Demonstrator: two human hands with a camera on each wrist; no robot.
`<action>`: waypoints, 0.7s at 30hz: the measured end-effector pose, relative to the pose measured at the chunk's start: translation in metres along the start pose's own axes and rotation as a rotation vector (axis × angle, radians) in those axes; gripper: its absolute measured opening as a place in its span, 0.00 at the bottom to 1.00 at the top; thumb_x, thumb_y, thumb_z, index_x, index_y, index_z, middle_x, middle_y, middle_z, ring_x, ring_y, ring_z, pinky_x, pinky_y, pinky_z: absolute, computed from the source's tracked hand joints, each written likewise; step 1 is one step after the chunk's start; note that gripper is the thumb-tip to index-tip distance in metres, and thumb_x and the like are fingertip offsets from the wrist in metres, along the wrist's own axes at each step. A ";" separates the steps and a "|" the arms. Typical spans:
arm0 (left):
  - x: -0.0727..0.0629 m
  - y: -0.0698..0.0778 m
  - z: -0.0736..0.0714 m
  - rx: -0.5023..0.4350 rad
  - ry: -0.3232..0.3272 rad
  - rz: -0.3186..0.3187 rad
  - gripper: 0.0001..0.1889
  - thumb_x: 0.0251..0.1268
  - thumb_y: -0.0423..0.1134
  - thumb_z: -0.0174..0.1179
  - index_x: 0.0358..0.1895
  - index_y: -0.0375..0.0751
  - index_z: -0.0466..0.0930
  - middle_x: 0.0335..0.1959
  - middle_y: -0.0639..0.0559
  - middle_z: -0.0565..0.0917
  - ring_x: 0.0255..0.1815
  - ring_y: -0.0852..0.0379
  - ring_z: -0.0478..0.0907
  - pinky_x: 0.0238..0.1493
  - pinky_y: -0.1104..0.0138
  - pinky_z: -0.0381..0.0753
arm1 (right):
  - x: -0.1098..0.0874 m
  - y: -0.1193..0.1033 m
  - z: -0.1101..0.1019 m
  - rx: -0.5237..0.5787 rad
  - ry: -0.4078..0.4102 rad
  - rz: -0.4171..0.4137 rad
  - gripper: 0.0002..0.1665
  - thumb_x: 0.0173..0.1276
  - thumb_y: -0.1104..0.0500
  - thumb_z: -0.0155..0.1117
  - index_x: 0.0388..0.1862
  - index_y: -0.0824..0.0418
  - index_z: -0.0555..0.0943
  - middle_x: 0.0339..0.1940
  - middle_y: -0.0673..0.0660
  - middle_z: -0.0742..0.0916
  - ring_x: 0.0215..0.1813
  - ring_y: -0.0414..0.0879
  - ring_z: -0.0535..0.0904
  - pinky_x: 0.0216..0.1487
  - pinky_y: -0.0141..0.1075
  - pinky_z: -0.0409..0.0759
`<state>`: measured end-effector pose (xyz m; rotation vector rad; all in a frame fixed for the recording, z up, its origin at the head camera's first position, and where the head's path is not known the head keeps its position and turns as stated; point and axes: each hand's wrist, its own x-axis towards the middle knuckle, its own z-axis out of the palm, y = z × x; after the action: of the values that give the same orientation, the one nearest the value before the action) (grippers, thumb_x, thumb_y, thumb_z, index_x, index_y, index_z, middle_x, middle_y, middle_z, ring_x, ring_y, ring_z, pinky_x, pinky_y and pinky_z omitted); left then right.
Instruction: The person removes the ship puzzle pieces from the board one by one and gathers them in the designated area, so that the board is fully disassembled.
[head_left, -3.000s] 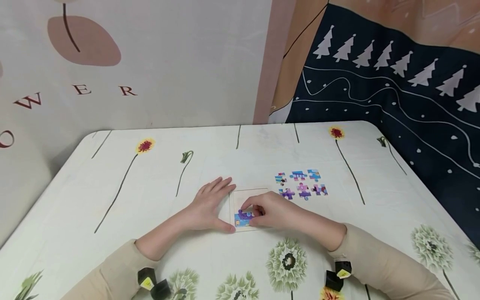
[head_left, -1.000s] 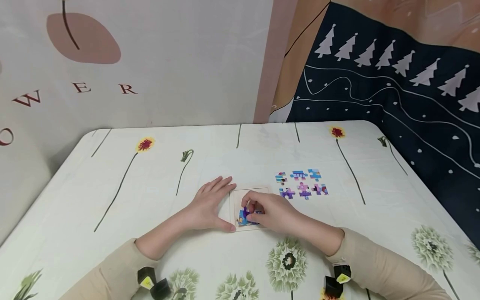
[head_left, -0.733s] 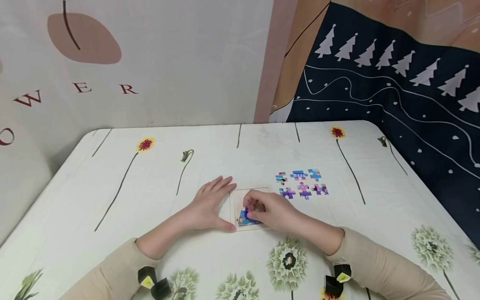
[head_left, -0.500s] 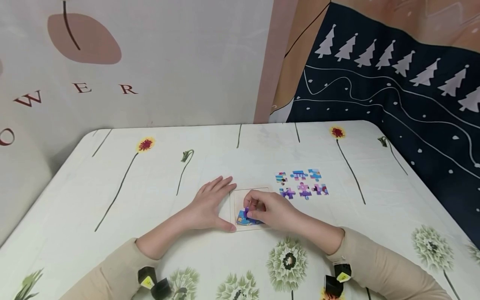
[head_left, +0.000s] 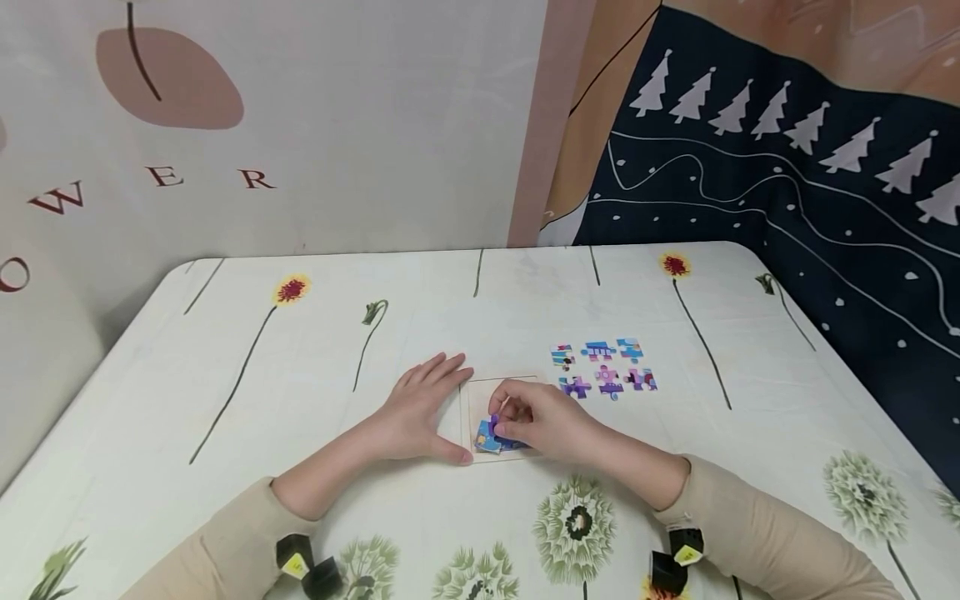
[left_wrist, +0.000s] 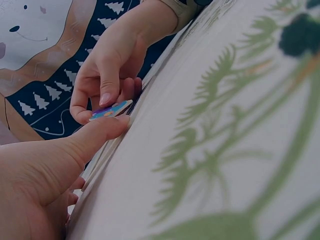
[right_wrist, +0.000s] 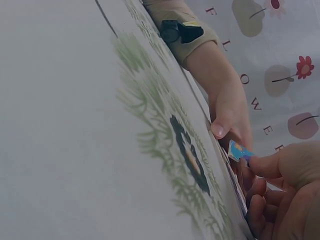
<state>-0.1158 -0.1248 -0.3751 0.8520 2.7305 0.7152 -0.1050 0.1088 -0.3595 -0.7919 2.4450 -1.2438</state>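
Observation:
In the head view a pale puzzle tray (head_left: 480, 392) lies on the table. My right hand (head_left: 551, 421) pinches a blue and purple jigsaw piece (head_left: 486, 437) between thumb and fingers, over the tray's near left part. Both wrist views show this piece tilted, its blue corner raised toward the left thumb. More blue and purple puzzle surface (head_left: 513, 444) shows to its right, partly hidden by the right hand. My left hand (head_left: 412, 417) rests with spread fingers along the tray's left side, its thumb (left_wrist: 107, 129) at the near left corner.
Several loose jigsaw pieces (head_left: 607, 380) lie in two rows beyond the right hand, to the tray's right. A white flower-printed cloth (head_left: 337, 333) covers the table. A pale wall hanging (head_left: 375, 125) and a dark tree-printed cloth (head_left: 697, 167) stand behind.
Three seconds ago the blue and purple piece lay flat in the tray's near left corner under my right fingers; now it is pinched and tilted, slightly farther right. My left hand has stayed put.

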 end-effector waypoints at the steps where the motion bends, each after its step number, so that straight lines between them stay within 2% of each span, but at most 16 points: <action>1: 0.000 0.000 0.000 0.001 0.000 0.000 0.58 0.37 0.62 0.73 0.74 0.39 0.57 0.76 0.44 0.52 0.76 0.42 0.40 0.69 0.42 0.41 | 0.000 0.000 0.000 0.014 -0.003 0.005 0.09 0.63 0.65 0.67 0.37 0.53 0.78 0.28 0.45 0.81 0.27 0.40 0.75 0.28 0.33 0.74; 8: 0.000 0.001 -0.001 0.010 -0.002 -0.001 0.58 0.38 0.62 0.73 0.74 0.40 0.57 0.76 0.44 0.52 0.76 0.43 0.40 0.69 0.42 0.42 | 0.000 -0.004 -0.009 0.111 -0.057 0.030 0.06 0.65 0.65 0.65 0.39 0.58 0.80 0.28 0.48 0.82 0.30 0.42 0.77 0.29 0.33 0.75; 12: 0.000 0.003 -0.001 0.016 -0.001 0.001 0.58 0.37 0.62 0.73 0.74 0.40 0.57 0.76 0.44 0.52 0.76 0.43 0.40 0.69 0.43 0.42 | -0.001 -0.005 -0.019 0.133 -0.072 0.047 0.06 0.65 0.64 0.65 0.41 0.60 0.81 0.28 0.50 0.82 0.28 0.44 0.75 0.26 0.32 0.72; 21: 0.000 0.003 -0.001 0.010 -0.004 -0.006 0.58 0.37 0.62 0.74 0.73 0.40 0.57 0.76 0.45 0.51 0.76 0.43 0.40 0.70 0.44 0.41 | -0.013 0.003 -0.041 0.105 -0.053 0.051 0.07 0.65 0.65 0.65 0.42 0.62 0.83 0.28 0.51 0.82 0.29 0.46 0.74 0.30 0.32 0.72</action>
<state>-0.1146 -0.1236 -0.3731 0.8467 2.7341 0.6984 -0.1147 0.1448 -0.3383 -0.7198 2.3229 -1.3031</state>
